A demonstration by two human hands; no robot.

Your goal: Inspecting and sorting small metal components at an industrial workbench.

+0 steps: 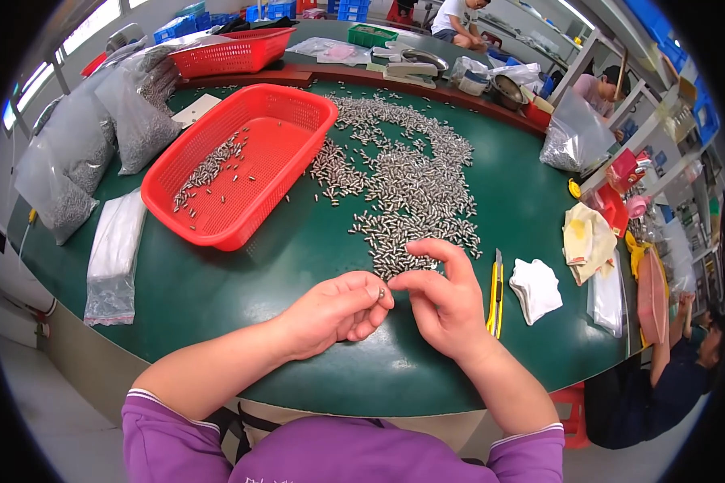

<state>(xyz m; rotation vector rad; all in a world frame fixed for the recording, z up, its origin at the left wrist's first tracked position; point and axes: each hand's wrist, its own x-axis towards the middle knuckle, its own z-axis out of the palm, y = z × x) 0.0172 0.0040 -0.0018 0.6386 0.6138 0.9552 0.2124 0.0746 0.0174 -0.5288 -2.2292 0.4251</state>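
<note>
My left hand (342, 312) is closed, its thumb and forefinger pinching a small metal pin (381, 295) with a shiny end. Close to it on the right is my right hand (447, 302), with its fingers apart and one fingertip almost at the left fingertips. I see nothing held in it. Just beyond both hands, a heap of small silvery metal pins (419, 189) spreads over the green table (290, 374). To the left of the heap stands a red perforated basket (238, 237), with more of these pins scattered on its bottom.
Filled clear bags (141, 117) line the left edge, near a packet of white bags (114, 253). Right of my hands lie a yellow utility knife (496, 302), white cloth (535, 290) and yellowish cloth (586, 241). Another person (660, 386) sits at the right.
</note>
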